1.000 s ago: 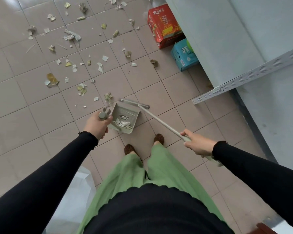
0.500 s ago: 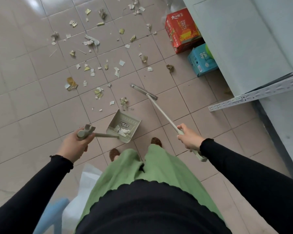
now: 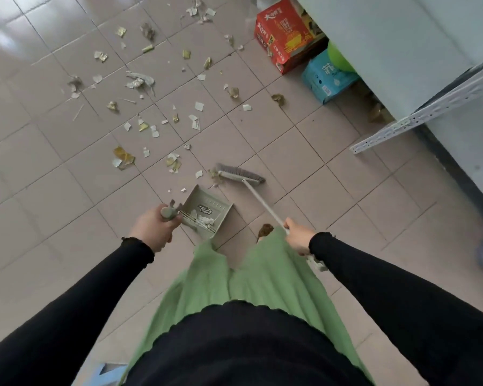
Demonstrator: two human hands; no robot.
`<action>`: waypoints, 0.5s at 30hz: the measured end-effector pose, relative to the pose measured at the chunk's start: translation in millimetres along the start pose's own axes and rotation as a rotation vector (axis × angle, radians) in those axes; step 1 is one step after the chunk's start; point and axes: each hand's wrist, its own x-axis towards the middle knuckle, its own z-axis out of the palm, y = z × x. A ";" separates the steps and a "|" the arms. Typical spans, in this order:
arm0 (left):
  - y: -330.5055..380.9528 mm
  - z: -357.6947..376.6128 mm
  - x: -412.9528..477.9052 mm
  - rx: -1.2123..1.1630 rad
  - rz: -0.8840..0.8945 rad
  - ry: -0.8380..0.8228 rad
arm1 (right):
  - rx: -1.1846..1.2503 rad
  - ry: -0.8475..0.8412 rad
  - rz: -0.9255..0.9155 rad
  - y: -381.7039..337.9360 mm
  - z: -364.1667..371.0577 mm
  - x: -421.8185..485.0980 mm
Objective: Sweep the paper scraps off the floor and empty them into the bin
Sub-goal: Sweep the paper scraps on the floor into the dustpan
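Note:
Many white and gold paper scraps (image 3: 140, 126) lie scattered over the tiled floor ahead of me. My left hand (image 3: 151, 228) is shut on the handle of a grey-green dustpan (image 3: 207, 211), which holds a few scraps near its back wall. My right hand (image 3: 299, 236) grips the long pale handle of a broom. The broom head (image 3: 241, 174) rests on the floor just beyond the dustpan's mouth, beside a small scrap. No bin shows clearly in this view.
A red carton (image 3: 287, 34) and a blue carton (image 3: 326, 76) sit on the floor at the upper right, against a pale cabinet (image 3: 388, 45). A perforated metal shelf rail (image 3: 430, 110) juts out on the right. A pale blue object (image 3: 109, 371) peeks out at the bottom left.
The broom head has swung out beyond the dustpan and now rests flat on the floor. My left hand and the dustpan shifted, and the white bag at bottom left has left the view.

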 end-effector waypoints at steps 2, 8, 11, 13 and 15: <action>-3.3 -5.2 2.2 0.008 -0.005 -0.011 | 0.034 -0.057 0.003 6.4 12.3 -30.9; -8.7 -4.6 -0.4 -0.013 -0.009 -0.031 | 0.139 -0.037 -0.027 29.7 33.9 -100.8; -8.5 1.1 -2.0 -0.024 -0.001 -0.042 | 0.130 0.024 -0.025 15.1 52.8 -76.7; -12.0 3.7 -3.5 -0.038 -0.012 -0.042 | 0.139 0.004 -0.016 5.5 60.5 -61.4; -16.8 4.0 -5.6 -0.058 -0.014 -0.045 | 0.225 -0.045 -0.015 8.2 64.3 -56.9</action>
